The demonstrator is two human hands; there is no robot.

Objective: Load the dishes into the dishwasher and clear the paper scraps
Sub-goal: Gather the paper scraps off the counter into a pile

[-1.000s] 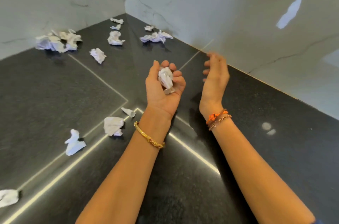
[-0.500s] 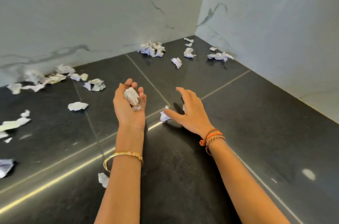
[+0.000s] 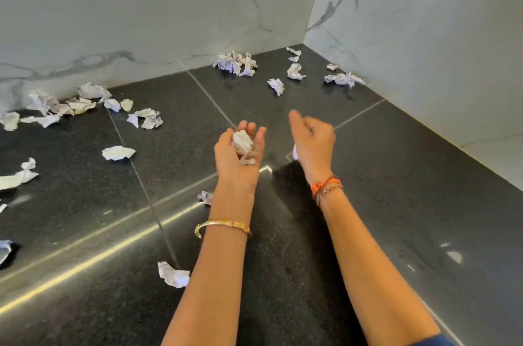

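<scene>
The left hand [image 3: 239, 156] is turned palm up with its fingers curled a little, like a cup. It holds a wad [image 3: 242, 143] of crumpled paper. The left arm reaches straight out over the dark floor [image 3: 382, 175], and a gold bangle [image 3: 222, 226] sits on it.

The right hand [image 3: 311, 142] is just beside the left hand, back up, with its fingers curled under. A bit of white paper [image 3: 294, 152] peeks out at its edge. I cannot tell if the hand grips it. The right wrist has orange and brown bands [image 3: 327, 185].

More scraps lie on the floor all around the left hand. One scrap [image 3: 205, 197] is close by the left wrist, and one [image 3: 173, 274] is nearer, by the left arm. A flat scrap [image 3: 117, 152] lies to the left. A pile [image 3: 236, 63] sits far off by the marble wall [image 3: 141, 6], and more bits [image 3: 343, 79] lie in the corner.
</scene>
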